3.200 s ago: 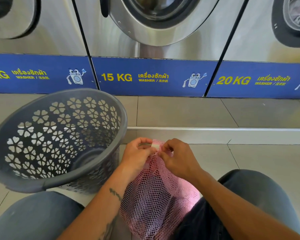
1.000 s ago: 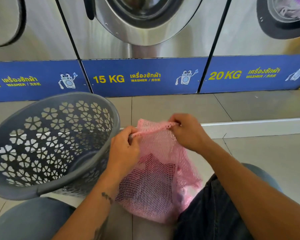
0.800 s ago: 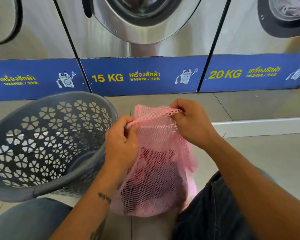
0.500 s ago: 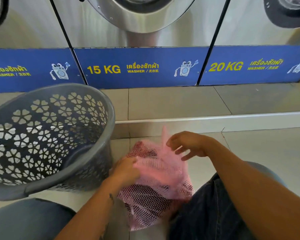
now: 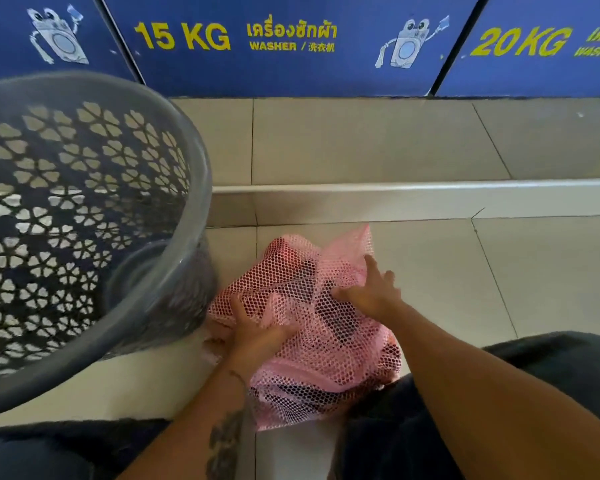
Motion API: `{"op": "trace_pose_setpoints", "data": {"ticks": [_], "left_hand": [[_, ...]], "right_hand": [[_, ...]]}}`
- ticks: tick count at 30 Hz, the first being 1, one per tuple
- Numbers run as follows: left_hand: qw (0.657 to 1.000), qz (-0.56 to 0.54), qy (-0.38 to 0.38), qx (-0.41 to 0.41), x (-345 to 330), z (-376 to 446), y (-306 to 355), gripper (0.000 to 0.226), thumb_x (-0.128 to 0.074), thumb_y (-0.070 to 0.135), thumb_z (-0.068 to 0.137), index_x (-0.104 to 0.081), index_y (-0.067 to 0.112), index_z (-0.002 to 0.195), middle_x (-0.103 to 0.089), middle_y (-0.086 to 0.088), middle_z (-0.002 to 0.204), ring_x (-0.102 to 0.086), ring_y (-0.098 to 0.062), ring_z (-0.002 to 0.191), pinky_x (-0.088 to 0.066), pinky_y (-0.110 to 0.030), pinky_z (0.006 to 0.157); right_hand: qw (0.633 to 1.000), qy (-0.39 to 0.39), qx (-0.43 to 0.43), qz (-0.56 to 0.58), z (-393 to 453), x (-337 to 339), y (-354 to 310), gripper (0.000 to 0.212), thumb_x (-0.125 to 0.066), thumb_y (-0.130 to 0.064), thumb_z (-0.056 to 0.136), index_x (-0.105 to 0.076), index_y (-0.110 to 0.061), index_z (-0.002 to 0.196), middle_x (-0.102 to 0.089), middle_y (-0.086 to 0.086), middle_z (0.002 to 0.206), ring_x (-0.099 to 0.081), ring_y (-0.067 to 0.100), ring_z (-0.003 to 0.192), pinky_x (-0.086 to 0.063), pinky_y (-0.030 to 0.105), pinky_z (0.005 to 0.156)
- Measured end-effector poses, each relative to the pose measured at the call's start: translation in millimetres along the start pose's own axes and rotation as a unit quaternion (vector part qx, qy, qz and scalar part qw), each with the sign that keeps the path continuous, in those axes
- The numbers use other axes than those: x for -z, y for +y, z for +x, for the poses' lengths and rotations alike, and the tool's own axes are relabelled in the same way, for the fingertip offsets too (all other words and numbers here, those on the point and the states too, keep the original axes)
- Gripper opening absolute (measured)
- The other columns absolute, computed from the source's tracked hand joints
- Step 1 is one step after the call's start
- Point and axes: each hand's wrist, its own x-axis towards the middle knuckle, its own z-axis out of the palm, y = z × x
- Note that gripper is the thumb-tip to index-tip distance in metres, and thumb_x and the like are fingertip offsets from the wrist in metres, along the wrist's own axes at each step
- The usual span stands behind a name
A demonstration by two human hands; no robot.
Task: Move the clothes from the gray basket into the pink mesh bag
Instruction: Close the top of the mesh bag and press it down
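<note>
Left hand and right hand press flat, fingers spread, on the soft, light pink mesh bag beneath them, likely best gripped at its bunched top edge.

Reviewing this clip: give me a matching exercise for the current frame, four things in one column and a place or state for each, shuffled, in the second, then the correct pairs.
Things:
1. gray basket
2. pink mesh bag
3. left hand
4. right hand

Places or states:
A. lying on the floor tiles between the person's knees, dark clothes showing through it
B. pressing on the bag's top right part, fingers spread
C. standing tilted at the left, no clothes visible inside
D. pressing on the bag's left side, nearest the basket

Pairs: 1-C, 2-A, 3-D, 4-B
</note>
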Motion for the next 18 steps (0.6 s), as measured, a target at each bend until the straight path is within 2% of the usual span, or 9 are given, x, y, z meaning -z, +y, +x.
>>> {"op": "trace_pose_setpoints", "data": {"ticks": [2,5,8,10,12,14,15,17,18], "left_hand": [[0.999,-0.042,0.005,0.032,-5,13,-12,0.135,-0.088,0.029,0.072,0.018,0.038,0.155,0.004,-0.007,0.166,-0.004,-0.036,0.152,-0.013,-0.053,0.122],[0.996,-0.064,0.036,0.053,-15,27,-20,0.14,-0.093,0.04,0.061,0.012,0.046,0.154,0.0,-0.012,0.167,-0.006,-0.039,0.152,-0.016,-0.057,0.121],[0.991,-0.132,0.008,0.01,-22,41,-17,0.143,-0.097,0.045,0.043,-0.007,0.044,0.155,-0.02,-0.003,0.165,-0.026,-0.033,0.148,-0.032,-0.054,0.117],[0.99,-0.137,0.005,-0.019,-21,37,-7,0.128,-0.097,0.039,0.048,-0.023,0.039,0.153,-0.034,0.0,0.16,-0.04,-0.028,0.14,-0.04,-0.046,0.113],[0.99,-0.133,0.018,-0.051,-20,33,3,0.096,-0.09,0.02,0.068,-0.038,0.039,0.147,-0.046,0.001,0.15,-0.053,-0.019,0.116,-0.052,-0.029,0.089],[0.988,-0.125,0.022,-0.084,-21,26,20,0.079,-0.079,0.008,0.08,-0.044,0.04,0.144,-0.047,0.002,0.149,-0.057,-0.009,0.092,-0.048,-0.014,0.056],[0.987,-0.115,0.03,-0.106,-21,20,31,0.076,-0.075,0.005,0.083,-0.045,0.041,0.144,-0.045,0.002,0.151,-0.058,-0.005,0.08,-0.044,-0.01,0.046],[0.98,-0.112,0.048,-0.16,-17,3,55,0.072,-0.071,0.004,0.087,-0.047,0.041,0.143,-0.048,0.0,0.15,-0.058,-0.002,0.061,-0.043,-0.009,0.04],[0.973,-0.114,0.057,-0.19,-14,-6,67,0.069,-0.068,0.004,0.089,-0.047,0.042,0.143,-0.053,0.0,0.145,-0.061,-0.002,0.062,-0.046,-0.01,0.042]], "right_hand": [[0.999,-0.028,-0.011,0.029,15,-6,6,0.122,-0.079,-0.062,0.06,-0.003,-0.041,0.153,-0.005,0.017,0.163,-0.011,0.05,0.145,-0.016,0.064,0.115],[0.99,-0.102,-0.01,0.102,31,-23,16,0.119,-0.083,-0.05,0.049,-0.023,-0.025,0.148,-0.041,0.015,0.149,-0.048,0.037,0.128,-0.042,0.054,0.106],[0.982,-0.131,-0.004,0.132,23,-34,12,0.086,-0.081,-0.036,0.06,-0.039,-0.013,0.131,-0.06,0.008,0.122,-0.064,0.029,0.103,-0.058,0.046,0.085],[0.979,-0.129,0.016,0.158,19,-35,8,0.048,-0.074,-0.018,0.074,-0.048,-0.017,0.114,-0.063,0.007,0.113,-0.065,0.029,0.099,-0.059,0.046,0.083],[0.981,-0.1,0.043,0.161,13,-31,6,0.036,-0.069,-0.01,0.074,-0.054,-0.027,0.102,-0.068,0.006,0.105,-0.068,0.03,0.094,-0.06,0.049,0.08],[0.987,-0.059,0.062,0.138,9,-24,3,0.042,-0.064,-0.011,0.069,-0.056,-0.026,0.107,-0.07,0.006,0.101,-0.07,0.028,0.088,-0.061,0.05,0.073],[0.987,-0.045,0.081,0.134,5,-18,1,0.042,-0.063,-0.011,0.068,-0.057,-0.025,0.106,-0.071,0.004,0.099,-0.07,0.027,0.087,-0.061,0.05,0.071],[0.985,-0.018,0.113,0.125,-1,-3,-5,0.04,-0.065,-0.015,0.067,-0.059,-0.026,0.105,-0.071,0.001,0.098,-0.07,0.026,0.087,-0.061,0.05,0.073],[0.984,0.002,0.135,0.117,-12,9,-14,0.042,-0.066,-0.018,0.067,-0.058,-0.026,0.108,-0.071,-0.001,0.099,-0.069,0.024,0.089,-0.06,0.048,0.076]]}}
